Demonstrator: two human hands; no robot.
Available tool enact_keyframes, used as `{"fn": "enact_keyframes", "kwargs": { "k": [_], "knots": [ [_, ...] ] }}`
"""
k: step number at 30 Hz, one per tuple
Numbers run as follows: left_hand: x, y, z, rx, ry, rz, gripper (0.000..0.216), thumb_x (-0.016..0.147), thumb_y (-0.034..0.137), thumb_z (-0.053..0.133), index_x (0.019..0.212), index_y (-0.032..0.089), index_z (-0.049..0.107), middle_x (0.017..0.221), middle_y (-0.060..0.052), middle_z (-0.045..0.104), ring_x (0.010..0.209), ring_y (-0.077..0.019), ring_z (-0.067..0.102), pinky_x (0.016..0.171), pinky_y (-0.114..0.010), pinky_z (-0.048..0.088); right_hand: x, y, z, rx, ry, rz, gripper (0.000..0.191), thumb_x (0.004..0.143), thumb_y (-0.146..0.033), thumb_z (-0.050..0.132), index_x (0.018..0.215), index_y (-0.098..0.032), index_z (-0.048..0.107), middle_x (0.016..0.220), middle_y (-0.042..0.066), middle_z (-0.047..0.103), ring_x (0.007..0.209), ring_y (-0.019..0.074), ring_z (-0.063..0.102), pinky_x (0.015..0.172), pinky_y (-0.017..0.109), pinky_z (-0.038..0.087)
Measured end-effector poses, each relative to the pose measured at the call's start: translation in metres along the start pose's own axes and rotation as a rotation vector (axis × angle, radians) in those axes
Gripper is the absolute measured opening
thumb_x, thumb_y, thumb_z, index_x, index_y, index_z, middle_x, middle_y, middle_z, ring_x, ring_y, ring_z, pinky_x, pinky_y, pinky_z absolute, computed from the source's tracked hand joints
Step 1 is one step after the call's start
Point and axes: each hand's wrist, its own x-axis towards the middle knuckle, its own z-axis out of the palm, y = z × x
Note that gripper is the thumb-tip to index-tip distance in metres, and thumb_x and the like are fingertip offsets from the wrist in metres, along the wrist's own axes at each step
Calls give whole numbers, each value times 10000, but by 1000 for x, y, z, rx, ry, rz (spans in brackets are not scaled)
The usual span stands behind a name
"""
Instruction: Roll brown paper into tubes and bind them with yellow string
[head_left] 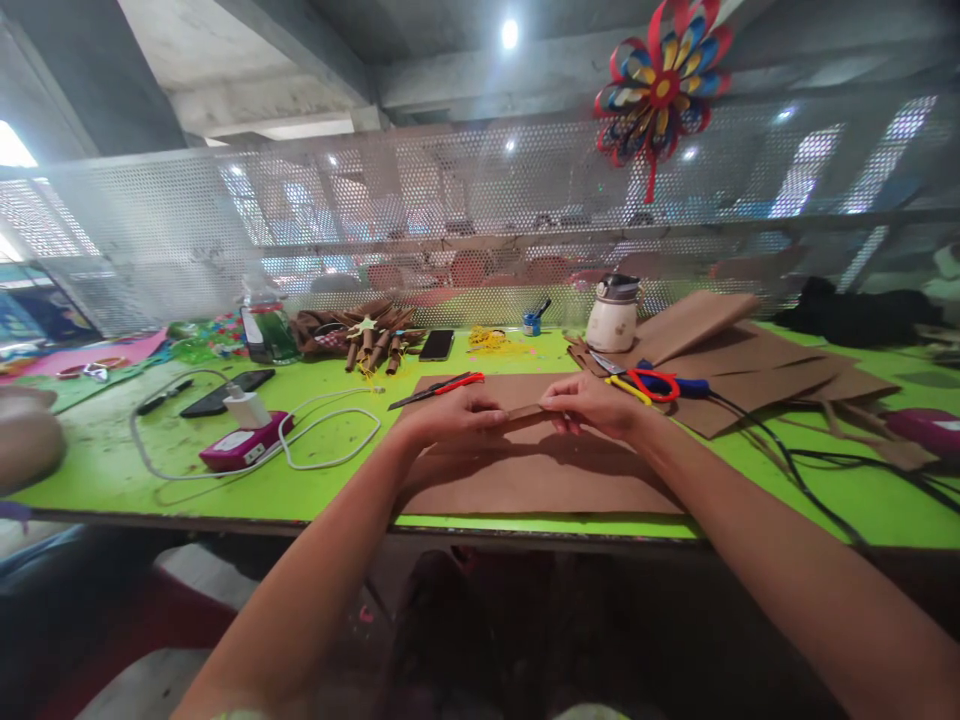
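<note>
Between my two hands is a narrow strip of brown paper, held just above a large brown paper sheet. My left hand pinches the strip's left end, and my right hand grips its right end with thumb and fingers. Behind my left hand lies a dark-bladed tool with red handles, seemingly scissors. Close to my right hand are scissors with red and yellow handles, partly over a blue-handled tool with a black cord.
Brown paper sheets are stacked at right, beside a cream jug. At left are a magenta power strip, a white cable and a phone. Rolled brown pieces lie behind. Another person's arm rests at far left.
</note>
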Motion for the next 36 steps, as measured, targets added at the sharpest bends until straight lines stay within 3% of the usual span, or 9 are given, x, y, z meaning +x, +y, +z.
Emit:
{"fn": "enact_keyframes", "kwargs": {
  "k": [11, 16, 24, 29, 36],
  "knots": [
    [1, 6, 11, -128, -13, 47, 394, 865, 493, 424, 772, 143, 580, 657, 11, 495, 577, -98, 400, 518, -208, 290, 2, 2, 8, 54, 48, 58, 266, 769, -363, 592, 649, -126, 587, 467, 2, 579, 330, 51, 417, 341, 182, 306],
    [0, 3, 9, -111, 42, 56, 345, 839, 451, 486, 871, 139, 630, 677, 9, 530, 587, -101, 421, 519, -207, 285, 1, 1, 9, 99, 10, 12, 312, 740, -427, 653, 736, -118, 605, 569, 16, 610, 450, 70, 501, 419, 194, 371],
    [-1, 12, 9, -167, 6, 68, 373, 870, 458, 434, 972, 159, 631, 748, 1, 558, 622, -105, 436, 566, -211, 323, 1, 0, 9, 57, 1, -27, 373, 722, -474, 659, 820, -117, 611, 613, 16, 626, 507, 88, 538, 505, 233, 416],
    [0, 10, 8, -101, 20, 83, 363, 872, 444, 437, 802, 139, 621, 692, -8, 545, 619, -114, 449, 571, -223, 316, 1, -1, 10, 39, 13, -37, 374, 713, -468, 662, 823, -114, 614, 633, 20, 628, 512, 94, 536, 529, 254, 426],
    [1, 5, 9, -177, 40, 57, 332, 853, 442, 476, 789, 143, 608, 689, -12, 541, 636, -120, 462, 599, -233, 336, 0, -1, 10, -41, -4, -107, 356, 753, -467, 637, 811, -116, 638, 648, 30, 635, 533, 98, 541, 548, 249, 432]
  ]
}}
